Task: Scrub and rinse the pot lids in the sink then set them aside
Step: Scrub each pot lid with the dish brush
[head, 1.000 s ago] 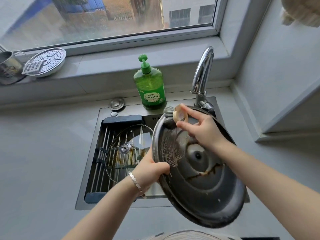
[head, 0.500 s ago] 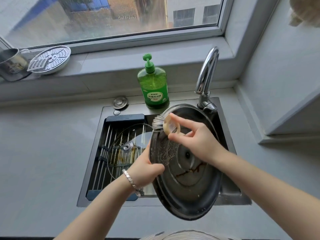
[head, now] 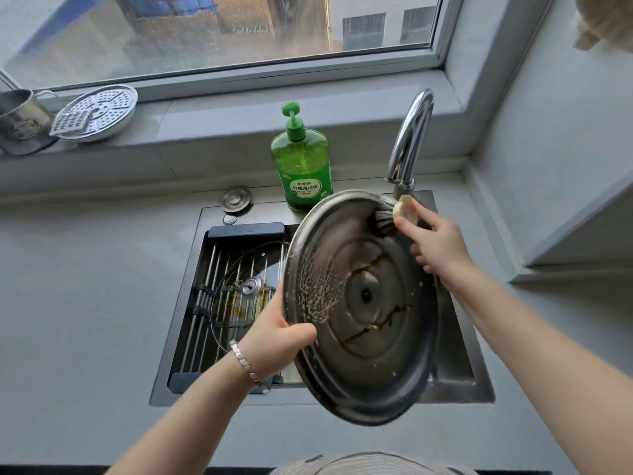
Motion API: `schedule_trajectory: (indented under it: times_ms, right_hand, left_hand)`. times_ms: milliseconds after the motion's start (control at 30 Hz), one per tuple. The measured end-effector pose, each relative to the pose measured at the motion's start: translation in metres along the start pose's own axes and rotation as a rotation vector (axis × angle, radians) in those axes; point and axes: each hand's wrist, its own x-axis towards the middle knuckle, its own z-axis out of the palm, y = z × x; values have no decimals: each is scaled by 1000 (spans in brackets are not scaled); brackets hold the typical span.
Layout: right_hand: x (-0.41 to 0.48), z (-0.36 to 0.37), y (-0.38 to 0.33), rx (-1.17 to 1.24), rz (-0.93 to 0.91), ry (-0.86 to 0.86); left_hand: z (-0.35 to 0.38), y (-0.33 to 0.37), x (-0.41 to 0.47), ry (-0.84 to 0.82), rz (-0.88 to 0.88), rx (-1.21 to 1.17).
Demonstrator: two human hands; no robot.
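Over the sink [head: 452, 382], head view: steel lid [head: 376, 365] held tilted, concave ringed underside toward cam. L hand [head: 274, 334] grips its left rim, thumb curled onto the inner face. R hand [head: 438, 245] pinches a round brush [head: 383, 217], bristles on the lid's upper-right rim, just below the faucet [head: 411, 132]. Suds at left and brown streaks across the centre, so next strokes prob. run down-left from the brush. Glass lid [head: 239, 296] lies flat on the rod rack [head: 202, 303] in the sink.

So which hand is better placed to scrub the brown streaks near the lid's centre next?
Right. The right hand holds the brush with its bristles on the lid at its upper rim, just above the streaks. The left hand grips the lid's left edge, tilting it over the sink.
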Motion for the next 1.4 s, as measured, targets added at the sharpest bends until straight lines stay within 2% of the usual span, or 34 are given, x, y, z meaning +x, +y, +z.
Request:
schedule_trajectory:
  times_ms: [67, 167, 233, 300, 333, 500, 633, 700, 800, 833, 933, 967, 1100, 1133, 1267, 1333, 1400]
  right_hand:
    - [-12, 10, 6, -28, -93, -38]
    - [-44, 28, 10, -98, -256, -234]
    - [-27, 17, 15, -89, -233, -128]
    - [-7, -1, 20, -80, -96, 28]
    - [-8, -3, 23, -84, -49, 44]
    - [-61, 22, 30, -116, -165, -273]
    - [-28, 2, 31, -91, -52, -31]
    - [-44, 10, 28, -66, -99, -108]
    - [-81, 22, 27, -103, -176, -351]
    - [-79, 19, 28, -125, -176, -334]
    - [-43, -1, 34, -165, -85, -65]
    - [-41, -1, 34, -182, -59, -41]
    - [-85, 21, 32, -42, -169, -352]
    - [-87, 20, 31, -73, -181, -371]
    - [-44, -1, 33, -198, -55, -90]
    - [-58, 7, 30, -130, -79, -191]
    - [-90, 17, 26, -92, -131, -421]
  left_hand:
    - [2, 3, 2, -7, 29, 12]
    - [1, 4, 2, 19, 32, -34]
    - [0, 1, -2, 19, 39, -40]
    - [0, -3, -6, 31, 60, -35]
    - [1, -3, -6, 30, 74, -18]
    - [1, 2, -5, 67, 60, -85]
    - [6, -1, -12, 76, 37, -102]
    - [9, -4, -12, 73, 11, -121]
    - [9, -7, -11, 114, -44, -204]
    - [9, -8, -13, 131, -54, -226]
    - [11, -7, -15, 122, -44, -213]
    - [13, -6, -14, 113, -37, -196]
    - [14, -6, -8, 160, -58, -249]
    - [12, -7, -8, 182, -64, -267]
    - [10, -8, -12, 170, -91, -219]
    - [13, -10, -11, 163, -76, -215]
    - [14, -11, -9, 199, -72, -261]
